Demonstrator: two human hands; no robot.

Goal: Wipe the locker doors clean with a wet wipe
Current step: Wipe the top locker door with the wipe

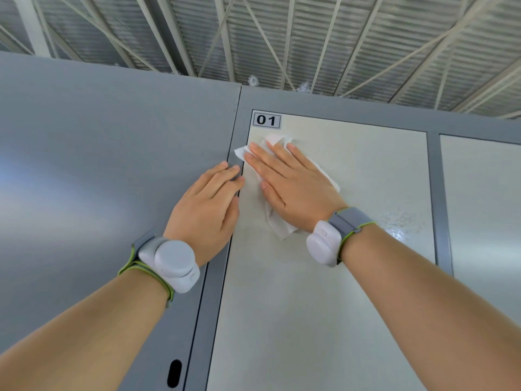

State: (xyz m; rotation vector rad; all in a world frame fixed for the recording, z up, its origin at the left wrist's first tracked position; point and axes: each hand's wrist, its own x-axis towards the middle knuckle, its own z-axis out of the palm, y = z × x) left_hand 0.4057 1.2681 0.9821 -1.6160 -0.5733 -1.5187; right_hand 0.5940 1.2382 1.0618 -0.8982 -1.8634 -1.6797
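A cream locker door (352,277) with a "01" label (266,120) at its top left corner fills the middle of the head view. A white wet wipe (279,225) lies flat against the door's upper left part. My right hand (287,182) presses it to the door with straight fingers pointing up and left. My left hand (207,206) rests flat on the grey frame (225,277) and side panel beside the door, fingers straight, holding nothing. A wet shiny patch (400,224) shows on the door to the right of my right wrist.
A wide grey side panel (84,179) with a dark oval slot (174,373) lies to the left. A second cream door (482,207) stands to the right, past a grey divider. Above the lockers runs a ceiling of metal trusses (282,38).
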